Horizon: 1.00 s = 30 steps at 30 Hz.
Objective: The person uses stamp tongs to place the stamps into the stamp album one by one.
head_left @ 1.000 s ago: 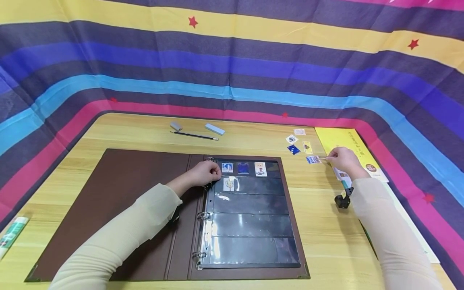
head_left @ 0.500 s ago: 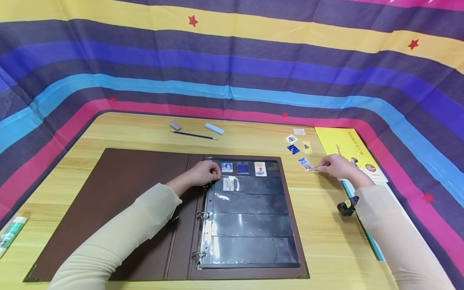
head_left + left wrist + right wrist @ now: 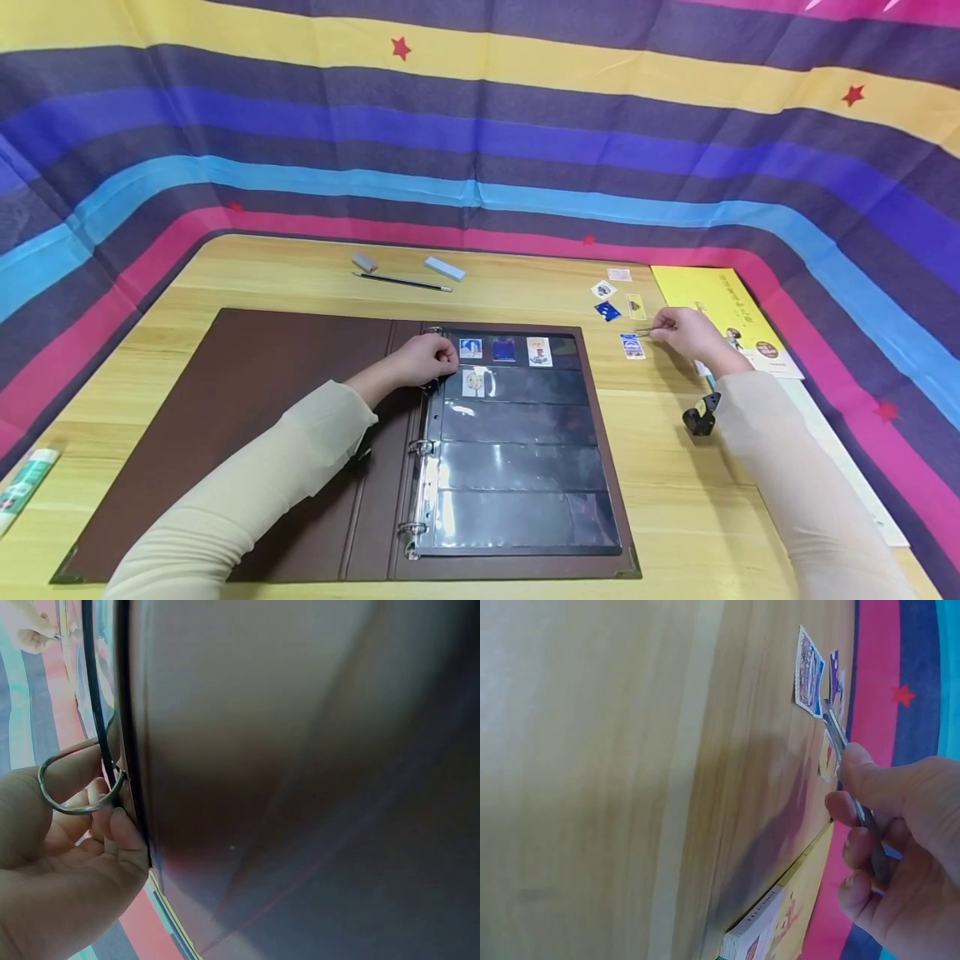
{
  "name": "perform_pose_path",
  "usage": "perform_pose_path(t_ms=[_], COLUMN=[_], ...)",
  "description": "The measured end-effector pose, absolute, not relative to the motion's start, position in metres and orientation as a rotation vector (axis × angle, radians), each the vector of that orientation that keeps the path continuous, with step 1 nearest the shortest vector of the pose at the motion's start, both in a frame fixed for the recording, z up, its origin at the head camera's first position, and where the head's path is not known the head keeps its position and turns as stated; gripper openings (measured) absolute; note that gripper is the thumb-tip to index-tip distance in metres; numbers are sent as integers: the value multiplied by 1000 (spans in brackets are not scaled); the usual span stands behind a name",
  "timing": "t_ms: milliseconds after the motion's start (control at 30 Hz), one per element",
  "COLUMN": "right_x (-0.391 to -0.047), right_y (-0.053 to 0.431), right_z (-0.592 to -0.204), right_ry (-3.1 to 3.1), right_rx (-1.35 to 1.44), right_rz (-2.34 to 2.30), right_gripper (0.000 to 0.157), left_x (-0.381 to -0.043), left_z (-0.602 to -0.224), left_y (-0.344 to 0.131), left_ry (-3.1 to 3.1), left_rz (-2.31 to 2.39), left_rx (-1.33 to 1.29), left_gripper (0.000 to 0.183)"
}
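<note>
My right hand (image 3: 686, 332) holds a pair of metal tweezers (image 3: 844, 742) pointed at a blue-and-white stamp (image 3: 632, 347) on the wooden table. In the right wrist view the tweezer tips reach the edge of that stamp. My left hand (image 3: 420, 360) pinches the black stamp album page (image 3: 517, 467) at its upper left, beside the top metal ring (image 3: 56, 801). Clear pocket strips cross the page. Its top row carries a blue stamp (image 3: 471, 348), a dark blue stamp (image 3: 503, 349) and a pale stamp (image 3: 539, 352); below sits a cream stamp (image 3: 473, 382).
More loose stamps lie behind, among them a dark blue one (image 3: 607, 310) and a yellow one (image 3: 636, 306). A yellow book (image 3: 701, 287) stands right. The brown album cover (image 3: 300, 375) spreads left. A pencil (image 3: 405, 282), an eraser (image 3: 444, 267) and a glue stick (image 3: 26, 483) lie around.
The blue-and-white stamp has shifted left and turned upright to the viewer. My right hand moved left with the tweezers, then slightly back. The left hand stays at the page.
</note>
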State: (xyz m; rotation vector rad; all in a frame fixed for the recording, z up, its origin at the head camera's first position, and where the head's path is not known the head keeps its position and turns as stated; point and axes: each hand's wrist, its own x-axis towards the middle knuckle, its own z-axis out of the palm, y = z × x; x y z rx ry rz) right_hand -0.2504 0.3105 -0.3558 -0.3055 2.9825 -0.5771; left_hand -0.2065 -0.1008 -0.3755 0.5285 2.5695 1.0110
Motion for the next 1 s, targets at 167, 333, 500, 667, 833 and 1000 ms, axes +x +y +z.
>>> perform_pose_path(t_ms=[167,333,500,667,833,1000], right_x=[-251,-249,-247,-242,-239,-235], right_y=[311,311,308,292,258,218], right_z=[-357,-355,-347,-331,-323,-326], right_ry=[2994,3014,3026,3050,3065,3036], right_rx=[-327,-345,-354,-449,-580,-676], right_rz=[-501,-423,-447,-561,-680,-777], right_gripper=[6,8,8,9,10,8], left_x=[-205,-206,-206,-207,-207,-206], left_z=[-374,-375,-375,-375,-376,-374], left_y=[-101,-100,-100,-100,-101,-101], left_ry=[2576,2581,2582,2578,2581,2573], left_rz=[1007,997,1000,1002,996,1006], left_rx=[528,528,530,518,526,537], left_gripper=[9,9,9,8,8,7])
